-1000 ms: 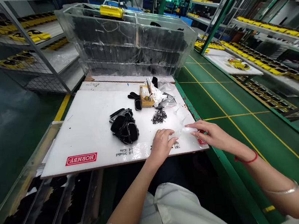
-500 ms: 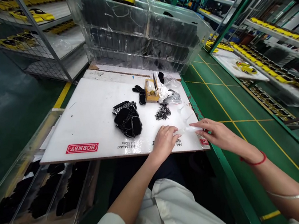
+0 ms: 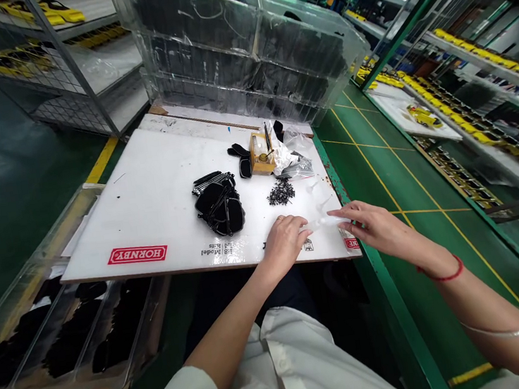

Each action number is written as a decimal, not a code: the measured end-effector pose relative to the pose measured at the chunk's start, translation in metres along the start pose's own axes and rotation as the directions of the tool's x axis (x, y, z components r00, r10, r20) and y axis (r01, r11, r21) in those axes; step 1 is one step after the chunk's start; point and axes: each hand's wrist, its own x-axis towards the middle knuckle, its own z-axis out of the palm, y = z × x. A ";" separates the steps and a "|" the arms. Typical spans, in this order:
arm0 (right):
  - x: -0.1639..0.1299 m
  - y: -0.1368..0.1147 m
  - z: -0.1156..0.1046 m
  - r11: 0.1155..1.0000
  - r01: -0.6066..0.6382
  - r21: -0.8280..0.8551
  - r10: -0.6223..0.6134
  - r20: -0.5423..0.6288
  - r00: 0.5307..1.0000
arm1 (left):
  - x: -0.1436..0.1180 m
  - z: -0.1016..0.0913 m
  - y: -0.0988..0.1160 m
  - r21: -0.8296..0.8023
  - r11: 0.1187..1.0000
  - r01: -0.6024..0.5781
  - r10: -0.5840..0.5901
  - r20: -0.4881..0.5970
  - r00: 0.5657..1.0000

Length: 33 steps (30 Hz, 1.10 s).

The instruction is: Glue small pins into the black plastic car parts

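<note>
Both hands on a small clear part at the bench's near edge.
Left hand (image 3: 286,240) and right hand (image 3: 373,230) pinch the clear plastic piece (image 3: 327,221) between fingertips, over the white board (image 3: 155,202), near the black screws (image 3: 281,192).

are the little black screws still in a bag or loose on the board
Loose. The small black screws lie in a scattered heap on the bare white board, just in front of the crumpled plastic bag.

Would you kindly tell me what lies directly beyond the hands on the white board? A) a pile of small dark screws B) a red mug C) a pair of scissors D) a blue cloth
A: a pile of small dark screws lies on the white board just beyond the left hand and right hand.
</note>
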 end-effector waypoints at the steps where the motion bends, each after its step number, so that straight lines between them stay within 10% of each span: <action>1: 0.000 0.000 -0.001 1.000 -0.001 -0.002 0.001 0.007 1.000 | 0.000 0.000 0.000 -0.001 1.000 0.000 0.000 -0.001 1.000; 33: 0.003 0.004 -0.002 1.000 0.013 -0.028 -0.012 0.037 0.999 | 0.000 -0.003 0.002 0.009 1.000 -0.010 0.009 0.004 1.000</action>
